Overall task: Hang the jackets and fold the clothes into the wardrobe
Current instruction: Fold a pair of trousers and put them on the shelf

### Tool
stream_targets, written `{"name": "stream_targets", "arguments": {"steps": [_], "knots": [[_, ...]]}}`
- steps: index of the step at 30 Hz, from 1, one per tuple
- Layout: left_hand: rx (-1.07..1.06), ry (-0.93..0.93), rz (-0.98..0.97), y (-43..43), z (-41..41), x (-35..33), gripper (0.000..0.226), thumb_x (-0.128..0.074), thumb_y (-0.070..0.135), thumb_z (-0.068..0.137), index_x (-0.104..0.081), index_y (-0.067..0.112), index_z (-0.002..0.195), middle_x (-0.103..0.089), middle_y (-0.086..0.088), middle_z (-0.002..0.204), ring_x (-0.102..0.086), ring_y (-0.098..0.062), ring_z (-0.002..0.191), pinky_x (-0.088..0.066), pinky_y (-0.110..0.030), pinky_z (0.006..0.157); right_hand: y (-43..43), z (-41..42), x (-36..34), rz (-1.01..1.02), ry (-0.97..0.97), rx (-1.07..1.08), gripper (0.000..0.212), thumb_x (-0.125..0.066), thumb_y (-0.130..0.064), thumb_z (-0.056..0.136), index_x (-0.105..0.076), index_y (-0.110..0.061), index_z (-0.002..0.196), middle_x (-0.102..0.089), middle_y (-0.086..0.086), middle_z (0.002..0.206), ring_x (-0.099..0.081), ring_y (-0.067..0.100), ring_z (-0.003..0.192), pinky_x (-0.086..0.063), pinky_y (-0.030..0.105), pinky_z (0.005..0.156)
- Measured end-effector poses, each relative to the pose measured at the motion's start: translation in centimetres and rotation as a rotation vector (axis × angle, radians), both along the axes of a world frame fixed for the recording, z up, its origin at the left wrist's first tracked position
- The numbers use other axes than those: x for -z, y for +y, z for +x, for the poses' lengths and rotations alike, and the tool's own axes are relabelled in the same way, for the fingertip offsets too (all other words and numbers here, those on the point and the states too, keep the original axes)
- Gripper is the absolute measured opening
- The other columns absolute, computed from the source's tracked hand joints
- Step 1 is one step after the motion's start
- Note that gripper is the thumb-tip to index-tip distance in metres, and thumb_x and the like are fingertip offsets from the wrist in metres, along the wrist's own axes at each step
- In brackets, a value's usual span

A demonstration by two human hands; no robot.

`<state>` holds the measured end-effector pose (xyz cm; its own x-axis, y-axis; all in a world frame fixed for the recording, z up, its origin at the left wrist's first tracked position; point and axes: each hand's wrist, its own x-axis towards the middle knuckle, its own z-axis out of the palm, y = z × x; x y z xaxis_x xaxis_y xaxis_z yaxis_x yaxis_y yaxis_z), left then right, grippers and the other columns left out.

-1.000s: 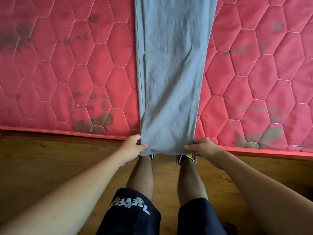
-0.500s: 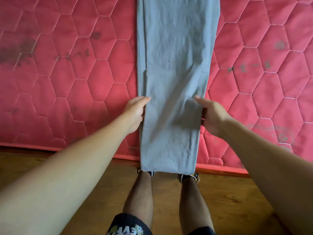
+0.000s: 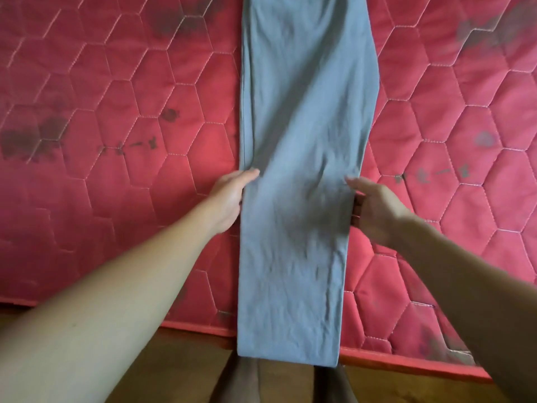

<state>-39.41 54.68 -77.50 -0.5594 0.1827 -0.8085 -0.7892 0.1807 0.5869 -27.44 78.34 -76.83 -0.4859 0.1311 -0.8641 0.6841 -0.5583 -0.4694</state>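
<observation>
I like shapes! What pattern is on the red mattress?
Stitched hexagons cover the mattress; head view.

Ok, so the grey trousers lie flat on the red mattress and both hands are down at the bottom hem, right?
Not quite. In the head view the grey trousers lie flat on the red mattress, but the left hand and right hand are at the side edges partway up the leg, not at the bottom hem, which reaches past the mattress edge untouched.
</observation>
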Motion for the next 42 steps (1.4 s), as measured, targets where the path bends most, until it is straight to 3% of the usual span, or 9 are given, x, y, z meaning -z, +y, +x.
{"name": "stream_targets", "arguments": {"steps": [4,6,10,20,24,29,34,38,42], "knots": [[-0.059,0.051,-0.016,3.8,-5.3,1.4,0.039,-0.077,0.026,0.081,-0.070,0.009,0.116,-0.073,-0.011,0.119,-0.068,-0.028,0.114,-0.049,-0.051,0.106,1.7,-5.5,0.7,-0.043,0.070,0.127,0.034,-0.055,-0.025,0.100,-0.068,-0.006,0.125,-0.075,0.014,0.115,-0.074,0.029,0.102,-0.062,0.040,0.075],[-0.030,0.157,-0.048,4.7,-5.8,1.4,0.010,-0.070,0.013,0.088,-0.070,0.013,0.097,-0.073,-0.010,0.108,-0.068,-0.026,0.104,-0.051,-0.048,0.103,1.8,-6.7,1.0,-0.031,0.034,0.149,0.030,-0.058,-0.023,0.099,-0.070,-0.005,0.120,-0.076,0.014,0.112,-0.075,0.027,0.099,-0.063,0.040,0.071],[-0.139,0.306,-0.084,3.6,-5.0,0.5,0.017,-0.058,-0.001,0.096,-0.066,0.014,0.094,-0.071,-0.008,0.094,-0.065,-0.022,0.089,-0.052,-0.035,0.081,1.9,-6.7,1.5,0.003,-0.011,0.193,0.026,-0.065,-0.017,0.095,-0.071,-0.002,0.116,-0.077,0.013,0.100,-0.076,0.027,0.084,-0.063,0.040,0.065],[0.021,0.242,-0.005,7.5,-13.4,2.2,0.025,-0.057,0.000,0.097,-0.064,0.005,0.120,-0.073,-0.010,0.106,-0.071,-0.022,0.091,-0.059,-0.036,0.087,6.4,-13.2,1.5,0.018,0.109,0.177,0.035,-0.059,-0.024,0.097,-0.068,-0.007,0.126,-0.074,0.014,0.117,-0.073,0.031,0.105,-0.061,0.045,0.084],[0.015,0.396,-0.124,7.4,-14.2,3.2,0.029,-0.052,-0.001,0.098,-0.068,0.022,0.102,-0.075,0.001,0.099,-0.071,-0.017,0.091,-0.060,-0.035,0.086,7.1,-14.0,2.5,0.121,0.054,0.205,0.022,-0.061,-0.019,0.098,-0.070,-0.007,0.115,-0.078,0.009,0.100,-0.076,0.023,0.086,-0.061,0.034,0.064],[0.004,0.407,-0.124,5.3,-13.6,3.4,0.026,-0.052,0.003,0.097,-0.068,0.022,0.092,-0.074,-0.001,0.094,-0.068,-0.019,0.088,-0.056,-0.046,0.091,7.1,-13.6,2.2,0.110,0.106,0.198,0.010,-0.057,-0.016,0.101,-0.067,-0.015,0.098,-0.076,0.005,0.094,-0.074,0.021,0.083,-0.061,0.032,0.065],[0.085,0.361,-0.178,2.5,-7.5,2.4,0.022,-0.063,0.003,0.088,-0.066,0.018,0.104,-0.074,0.000,0.094,-0.068,-0.014,0.083,-0.054,-0.031,0.077,5.1,-8.3,0.3,0.067,0.087,0.046,0.012,-0.057,-0.019,0.099,-0.059,-0.021,0.088,-0.069,0.002,0.074,-0.066,0.019,0.061,-0.056,0.030,0.057],[0.174,0.455,-0.507,-2.8,3.7,1.8,0.027,-0.068,0.007,0.083,-0.066,0.026,0.102,-0.068,-0.001,0.095,-0.062,-0.015,0.082,-0.051,-0.033,0.080,0.8,0.9,0.2,0.018,0.016,-0.122,0.013,-0.063,-0.006,0.095,-0.064,-0.012,0.107,-0.075,0.012,0.093,-0.071,0.028,0.079,-0.062,0.044,0.068],[0.221,0.321,-0.505,-6.4,14.4,0.5,0.038,-0.070,0.009,0.084,-0.060,0.029,0.114,-0.070,0.004,0.097,-0.067,-0.010,0.087,-0.054,-0.035,0.080,-4.4,10.2,0.0,-0.086,-0.045,-0.239,0.040,-0.060,0.005,0.094,-0.063,-0.016,0.127,-0.075,0.013,0.116,-0.074,0.032,0.101,-0.061,0.041,0.072]]}}
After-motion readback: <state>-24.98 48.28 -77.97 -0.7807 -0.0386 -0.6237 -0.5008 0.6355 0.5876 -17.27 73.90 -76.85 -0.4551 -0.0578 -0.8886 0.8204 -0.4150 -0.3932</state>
